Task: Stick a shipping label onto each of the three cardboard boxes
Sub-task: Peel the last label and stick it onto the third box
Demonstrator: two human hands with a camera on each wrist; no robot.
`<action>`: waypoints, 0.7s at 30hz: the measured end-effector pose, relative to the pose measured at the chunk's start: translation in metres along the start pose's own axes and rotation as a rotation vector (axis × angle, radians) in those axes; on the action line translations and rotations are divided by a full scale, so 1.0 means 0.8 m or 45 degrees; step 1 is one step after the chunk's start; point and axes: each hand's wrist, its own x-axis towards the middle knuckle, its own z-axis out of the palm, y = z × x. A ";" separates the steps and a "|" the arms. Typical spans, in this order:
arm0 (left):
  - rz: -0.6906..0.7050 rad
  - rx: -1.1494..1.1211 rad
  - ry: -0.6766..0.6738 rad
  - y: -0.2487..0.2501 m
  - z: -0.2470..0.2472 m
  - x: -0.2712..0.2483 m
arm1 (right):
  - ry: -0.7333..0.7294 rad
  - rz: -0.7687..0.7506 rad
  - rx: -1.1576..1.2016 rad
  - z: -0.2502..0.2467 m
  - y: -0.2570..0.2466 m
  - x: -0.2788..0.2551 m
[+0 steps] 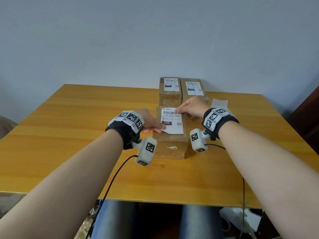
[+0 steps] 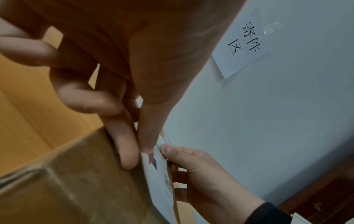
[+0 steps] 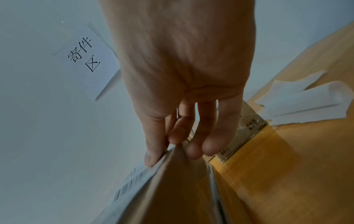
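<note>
The near cardboard box (image 1: 170,147) stands on the wooden table (image 1: 69,135), with a white shipping label (image 1: 172,122) lying over its top. My left hand (image 1: 159,129) pinches the label's near left corner, which is lifted slightly. My right hand (image 1: 177,111) pinches the far right corner. In the left wrist view, thumb and forefinger of my left hand (image 2: 140,154) grip the label (image 2: 161,184) at the box (image 2: 76,181) edge. In the right wrist view, my right hand (image 3: 162,151) holds the label (image 3: 132,184). Two labelled boxes (image 1: 170,92) (image 1: 193,92) stand behind.
Peeled white backing sheets (image 1: 219,102) lie on the table right of the back boxes, near my right wrist. A paper sign (image 2: 243,39) hangs on the wall behind. Dark furniture (image 1: 309,114) stands at the table's right. Black cables trail from both wrists over the front edge.
</note>
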 end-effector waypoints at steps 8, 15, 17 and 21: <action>0.013 0.049 0.008 -0.006 -0.004 0.014 | -0.006 0.022 -0.039 -0.004 -0.007 0.000; -0.005 0.122 0.070 -0.013 -0.001 0.029 | 0.052 0.023 -0.039 0.000 -0.006 -0.007; -0.009 0.146 0.082 -0.019 0.000 0.037 | 0.072 0.005 -0.043 0.002 -0.004 -0.010; -0.012 0.098 0.109 -0.030 0.004 0.049 | 0.107 -0.112 -0.029 0.005 0.005 -0.014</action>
